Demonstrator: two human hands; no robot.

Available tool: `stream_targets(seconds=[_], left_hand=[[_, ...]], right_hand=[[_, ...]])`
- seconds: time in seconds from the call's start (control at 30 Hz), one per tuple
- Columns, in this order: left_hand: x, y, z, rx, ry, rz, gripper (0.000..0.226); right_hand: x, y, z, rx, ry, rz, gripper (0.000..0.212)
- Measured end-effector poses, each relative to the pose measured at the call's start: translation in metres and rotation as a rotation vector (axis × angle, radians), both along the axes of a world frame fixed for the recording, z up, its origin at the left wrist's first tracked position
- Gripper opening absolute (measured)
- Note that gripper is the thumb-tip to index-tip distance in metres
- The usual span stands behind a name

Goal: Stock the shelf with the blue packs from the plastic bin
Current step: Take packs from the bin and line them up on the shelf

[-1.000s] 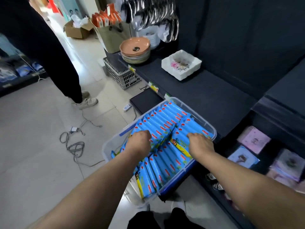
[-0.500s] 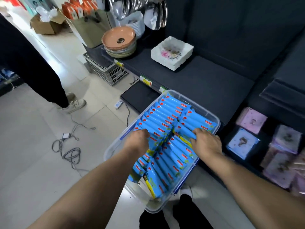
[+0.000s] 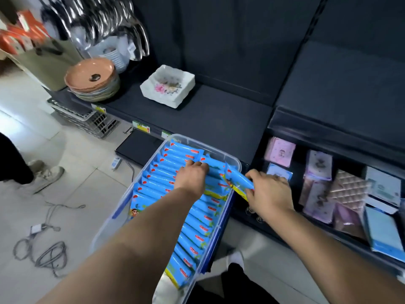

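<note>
Head view: your clear plastic bin (image 3: 109,227) holds two rows of blue packs (image 3: 197,235), their red labels too blurred to read. Your left hand (image 3: 191,174) curls its fingers onto packs at the far end. Your right hand (image 3: 269,191) pinches a tilted pack (image 3: 237,178) over the bin's right rim. Beyond lies the dark shelf (image 3: 208,119), bearing a white dish (image 3: 168,85).

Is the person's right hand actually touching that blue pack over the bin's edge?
Touching. The head view shows the right hand gripping the blue pack, fingers curled round it, above the rim of the plastic bin.
</note>
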State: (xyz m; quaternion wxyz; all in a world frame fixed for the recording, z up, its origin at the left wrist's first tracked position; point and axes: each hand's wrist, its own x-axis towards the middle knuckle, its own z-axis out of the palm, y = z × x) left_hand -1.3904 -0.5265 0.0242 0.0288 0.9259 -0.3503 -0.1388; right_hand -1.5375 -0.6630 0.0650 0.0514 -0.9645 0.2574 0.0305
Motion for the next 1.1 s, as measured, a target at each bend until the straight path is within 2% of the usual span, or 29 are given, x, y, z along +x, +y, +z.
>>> stream_targets(seconds=[0.2,0.33,0.43,0.63,0.8,0.9,1.1], left_hand=[[0.001,-0.011,-0.014,0.300,-0.150,-0.066,0.046],[-0.005,-0.012,-0.017,0.364,-0.184,-0.092,0.040],[-0.003,-0.010,-0.013,0.309,-0.138,-0.019,0.037],[-0.008,0.010,0.026,0.052,0.050,0.180,0.029],[-0.030,0.021,0.060,-0.150,0.061,0.283,0.032],[-0.061,0.027,0.075,-0.247,0.101,0.260,0.038],[-0.129,0.022,0.098,-0.281,0.097,0.039,0.030]], right_hand=[[-0.008,-0.014,-0.009,0.061,0.013,0.013,0.028],[-0.006,-0.026,-0.013,0.111,-0.003,0.070,0.024],[-0.004,-0.034,-0.012,0.153,-0.012,0.085,0.022],[-0.026,-0.045,0.002,0.135,-0.081,0.000,0.023],[-0.059,-0.037,0.015,0.092,-0.120,-0.095,0.024],[-0.093,-0.015,0.021,0.068,-0.137,-0.166,0.026],[-0.178,0.018,0.035,0.013,-0.153,-0.313,0.027]])
